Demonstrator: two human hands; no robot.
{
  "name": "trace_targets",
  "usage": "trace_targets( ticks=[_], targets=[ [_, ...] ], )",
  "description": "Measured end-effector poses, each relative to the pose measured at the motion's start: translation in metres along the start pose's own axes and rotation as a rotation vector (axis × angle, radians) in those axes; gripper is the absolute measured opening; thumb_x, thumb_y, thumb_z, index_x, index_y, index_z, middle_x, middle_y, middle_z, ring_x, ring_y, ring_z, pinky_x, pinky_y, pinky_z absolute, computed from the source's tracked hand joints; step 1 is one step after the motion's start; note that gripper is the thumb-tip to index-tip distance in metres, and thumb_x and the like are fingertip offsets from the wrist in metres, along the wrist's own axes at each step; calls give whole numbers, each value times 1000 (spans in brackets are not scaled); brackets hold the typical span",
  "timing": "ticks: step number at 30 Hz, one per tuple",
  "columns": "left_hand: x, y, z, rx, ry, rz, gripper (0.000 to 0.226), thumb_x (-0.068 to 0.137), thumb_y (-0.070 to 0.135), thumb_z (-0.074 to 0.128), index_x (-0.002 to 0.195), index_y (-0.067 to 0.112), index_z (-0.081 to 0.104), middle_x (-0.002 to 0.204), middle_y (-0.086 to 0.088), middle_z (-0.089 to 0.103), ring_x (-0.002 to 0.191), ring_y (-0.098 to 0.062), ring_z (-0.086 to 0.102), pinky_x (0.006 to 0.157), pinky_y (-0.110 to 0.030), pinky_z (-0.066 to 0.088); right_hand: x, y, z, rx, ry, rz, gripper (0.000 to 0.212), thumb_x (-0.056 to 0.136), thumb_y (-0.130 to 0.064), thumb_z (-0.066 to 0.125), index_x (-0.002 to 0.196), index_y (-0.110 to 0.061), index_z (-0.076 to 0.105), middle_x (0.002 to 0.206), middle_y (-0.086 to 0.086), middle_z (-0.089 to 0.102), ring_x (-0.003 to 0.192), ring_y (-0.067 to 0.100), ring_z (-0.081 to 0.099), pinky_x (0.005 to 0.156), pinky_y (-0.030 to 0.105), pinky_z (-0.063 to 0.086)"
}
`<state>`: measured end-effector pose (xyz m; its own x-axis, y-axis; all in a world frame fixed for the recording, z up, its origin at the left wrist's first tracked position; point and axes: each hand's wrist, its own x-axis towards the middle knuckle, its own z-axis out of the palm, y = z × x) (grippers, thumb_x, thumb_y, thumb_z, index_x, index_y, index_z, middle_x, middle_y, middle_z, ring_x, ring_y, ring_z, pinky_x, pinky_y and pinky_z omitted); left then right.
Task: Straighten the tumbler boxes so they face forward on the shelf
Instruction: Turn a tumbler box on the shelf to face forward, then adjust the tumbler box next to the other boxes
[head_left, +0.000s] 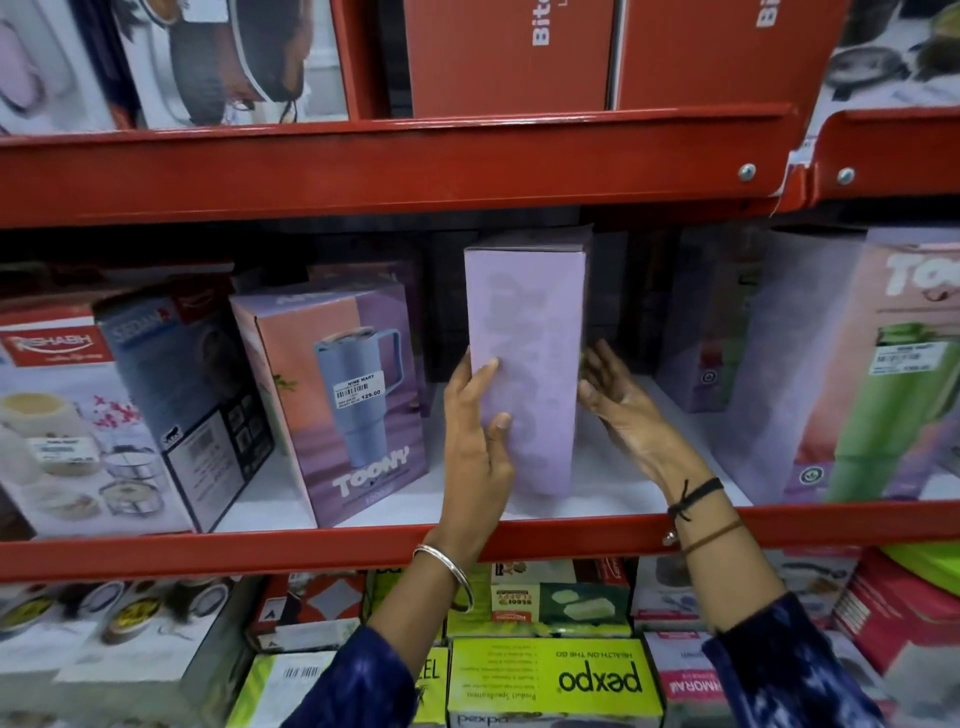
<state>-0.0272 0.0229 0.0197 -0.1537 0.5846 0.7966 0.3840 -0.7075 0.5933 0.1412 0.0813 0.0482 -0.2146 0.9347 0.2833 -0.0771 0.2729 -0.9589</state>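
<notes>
A tall lilac tumbler box (527, 332) stands upright in the middle of the red shelf (311, 551), its narrow plain side turned toward me. My left hand (475, 447) grips its left front edge, thumb and a finger on the face. On the box's right side, my right hand (623, 410) is spread with the fingers apart, at or just off its surface. To the left stands a Toony tumbler box (345, 400) showing a blue tumbler, angled slightly. Another Toony box (883, 374) with a green tumbler stands at the right.
Cookware boxes (78, 426) and a dark blue box (192, 395) crowd the shelf's left. A purple box (711, 332) sits deep at the back right. Red boxes (509, 57) fill the shelf above; green pexpo boxes (550, 680) lie below.
</notes>
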Motion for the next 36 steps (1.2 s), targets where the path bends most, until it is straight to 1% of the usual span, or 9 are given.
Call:
trace_targets(
  ticks=[9, 11, 13, 16, 18, 26, 30, 32, 36],
  targets=[
    [11, -2, -15, 85, -265, -108, 81, 86, 43, 65, 148, 38, 12, 164, 10, 0, 148, -1, 2, 115, -12, 14, -13, 5, 4, 13, 386, -216, 55, 70, 2, 73, 120, -15, 55, 111, 1, 63, 100, 14, 61, 84, 20, 54],
    [14, -6, -20, 88, -293, -118, 74, 92, 37, 61, 145, 44, 10, 161, 13, 9, 144, -2, 26, 113, -24, 29, -16, 5, 5, -20, 483, -251, 45, 72, 2, 73, 111, -15, 58, 102, -3, 65, 92, 11, 62, 81, 19, 54],
    [16, -11, -23, 87, -299, -138, 68, 96, 32, 58, 144, 44, 11, 155, 17, 28, 99, 11, 53, 89, -13, 43, -18, 6, 8, -53, 536, -257, 40, 73, -2, 73, 108, -13, 59, 100, 0, 66, 90, 13, 63, 79, 20, 54],
    [16, -18, -22, 101, -271, -169, 64, 98, 29, 54, 146, 40, 14, 119, 35, 49, 67, 3, 32, 58, -7, 37, -19, 8, 11, -99, 567, -250, 35, 74, -6, 74, 105, -13, 62, 100, 7, 69, 90, 21, 66, 81, 29, 56],
    [13, -21, -28, 97, -260, -209, 61, 98, 27, 54, 145, 41, 17, 101, 17, 60, 60, -8, 34, 48, -13, 33, -27, 9, 18, -132, 587, -243, 32, 74, -7, 74, 103, -13, 64, 100, 9, 70, 90, 23, 67, 84, 37, 55],
    [11, -28, -24, 105, -247, -238, 63, 98, 13, 52, 143, 43, 18, 76, -2, 50, 46, -3, 28, 47, -11, 30, -34, 17, 23, -215, 633, -213, 22, 77, -14, 73, 95, -14, 61, 100, 11, 68, 95, 25, 66, 81, 25, 52],
    [2, -13, -32, 92, -213, -172, 54, 100, 16, 50, 148, 26, 28, 130, 4, 57, 103, -9, 62, 93, -35, 51, -48, 12, 43, -287, 728, -262, 35, 81, -20, 69, 113, -11, 56, 117, 4, 59, 99, 9, 57, 86, 13, 43],
    [-7, -6, -44, 87, -176, -73, 49, 101, 15, 47, 146, 25, 32, 153, 3, 37, 136, -21, 43, 111, -43, 39, -60, 9, 64, -317, 799, -357, 36, 84, -22, 66, 116, -12, 54, 119, 0, 53, 109, 10, 51, 92, 15, 38],
    [-16, -4, -85, 59, -55, 162, 43, 99, 8, 39, 140, 19, 40, 148, -4, 44, 139, -15, 40, 112, -33, 37, -75, 7, 120, -272, 715, -467, 28, 89, -16, 58, 116, -11, 54, 120, -1, 54, 108, -3, 50, 94, 5, 34]
  ],
)
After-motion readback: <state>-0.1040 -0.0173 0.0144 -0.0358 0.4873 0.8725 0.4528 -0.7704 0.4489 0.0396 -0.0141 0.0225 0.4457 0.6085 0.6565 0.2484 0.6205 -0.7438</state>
